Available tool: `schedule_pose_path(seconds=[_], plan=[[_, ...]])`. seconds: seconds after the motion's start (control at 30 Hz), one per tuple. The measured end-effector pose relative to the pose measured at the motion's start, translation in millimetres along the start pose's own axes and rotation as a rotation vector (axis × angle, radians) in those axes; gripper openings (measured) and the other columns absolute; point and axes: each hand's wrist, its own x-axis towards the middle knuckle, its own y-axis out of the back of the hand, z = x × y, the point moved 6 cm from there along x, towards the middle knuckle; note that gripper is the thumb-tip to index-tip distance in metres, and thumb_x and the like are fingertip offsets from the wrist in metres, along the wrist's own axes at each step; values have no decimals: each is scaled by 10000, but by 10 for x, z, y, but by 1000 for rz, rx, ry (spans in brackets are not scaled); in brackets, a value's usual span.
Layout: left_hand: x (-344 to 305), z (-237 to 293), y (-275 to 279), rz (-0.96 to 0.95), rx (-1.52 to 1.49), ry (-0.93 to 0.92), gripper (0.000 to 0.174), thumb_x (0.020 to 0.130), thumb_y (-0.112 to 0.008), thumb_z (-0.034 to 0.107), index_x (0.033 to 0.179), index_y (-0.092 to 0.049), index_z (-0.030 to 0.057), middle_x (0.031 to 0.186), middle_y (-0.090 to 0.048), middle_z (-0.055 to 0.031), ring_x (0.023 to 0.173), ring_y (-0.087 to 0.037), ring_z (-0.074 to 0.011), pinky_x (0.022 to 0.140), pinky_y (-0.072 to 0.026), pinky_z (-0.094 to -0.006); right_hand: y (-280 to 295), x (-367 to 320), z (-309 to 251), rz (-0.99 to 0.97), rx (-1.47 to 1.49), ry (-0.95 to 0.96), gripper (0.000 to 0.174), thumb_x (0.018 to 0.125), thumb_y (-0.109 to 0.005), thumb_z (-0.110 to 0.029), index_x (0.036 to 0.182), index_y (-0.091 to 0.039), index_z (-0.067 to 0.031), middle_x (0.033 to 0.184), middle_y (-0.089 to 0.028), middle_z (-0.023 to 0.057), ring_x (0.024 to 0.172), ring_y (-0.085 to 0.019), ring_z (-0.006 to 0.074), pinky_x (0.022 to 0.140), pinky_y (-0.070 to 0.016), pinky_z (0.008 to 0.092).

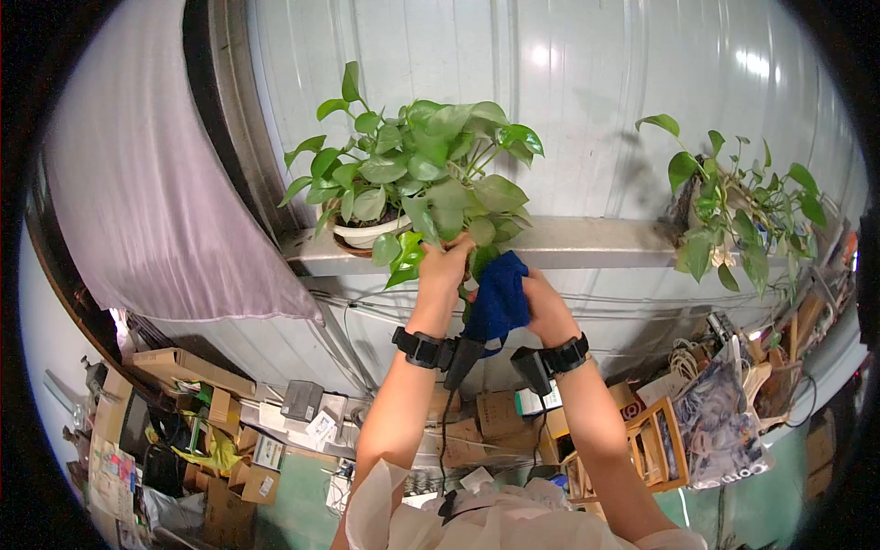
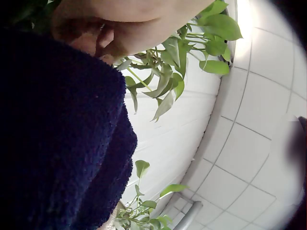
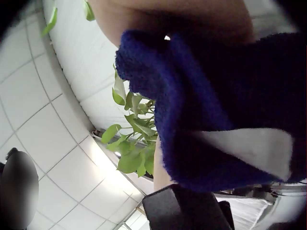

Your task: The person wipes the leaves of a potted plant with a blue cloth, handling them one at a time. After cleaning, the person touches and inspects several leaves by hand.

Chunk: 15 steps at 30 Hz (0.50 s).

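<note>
A leafy green potted plant (image 1: pixel 426 156) stands in a white pot (image 1: pixel 371 233) on a ledge. My left hand (image 1: pixel 445 266) is among its lower front leaves, with fingers curled at a leaf (image 1: pixel 480 260); foliage and the cloth partly hide the fingertips. Just to the right, my right hand (image 1: pixel 547 310) grips a dark blue terry cloth (image 1: pixel 500 298), which hangs in folds close against that leaf. In the left wrist view the cloth (image 2: pixel 62 134) covers much of the picture below the left hand (image 2: pixel 124 28). A pale label (image 3: pixel 259 148) shows on the cloth in the right wrist view.
The narrow ledge (image 1: pixel 587 236) runs along a white panel wall. Another trailing plant (image 1: pixel 747 215) sits at its right end. A pale curtain (image 1: pixel 165 174) hangs at left. Below are cardboard boxes (image 1: pixel 229 513), cables, a wooden rack (image 1: pixel 655 449) and a patterned bag (image 1: pixel 724 431).
</note>
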Motion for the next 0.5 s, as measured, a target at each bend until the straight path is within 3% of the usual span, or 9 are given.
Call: schedule_pose_path(seconds=[0.03,0.13,0.33,0.43,0.5], plan=[[28,-10,6,-1,-18,-36,441,669,-692,211,915,-399,-9,686,-504,-51,521,-469,-96,431,-388,-236,-33,-33,-3,-16,12,-8,221,793,-472,-46,994,-476,46,879,-591,184,805,-615,296,726,-517,388],[48,-135,-25,-104,-28,69,433,674,-689,194,930,-399,-1,699,-510,-35,527,-461,-84,448,-378,-227,-2,-81,0,6,33,-19,180,794,-470,-36,955,-477,44,875,-587,203,812,-614,314,728,-515,413],[-123,74,-1,-89,-27,105,431,730,-669,227,979,-391,12,734,-540,-41,532,-473,-89,471,-387,-228,193,-213,45,38,36,-48,135,798,-484,-26,913,-483,44,842,-590,207,769,-618,307,704,-520,408],[-119,122,36,36,-64,-2,393,777,-631,284,978,-411,28,779,-568,-70,577,-532,-124,526,-426,-231,225,-282,-28,59,-41,-23,129,797,-505,-40,899,-500,40,829,-593,191,769,-617,290,706,-519,383],[-226,235,-99,-174,-244,60,357,808,-593,291,991,-435,30,819,-582,-82,632,-565,-153,578,-449,-241,248,-317,-98,51,-31,10,139,802,-517,-63,900,-509,35,851,-595,185,784,-613,277,714,-514,364]])
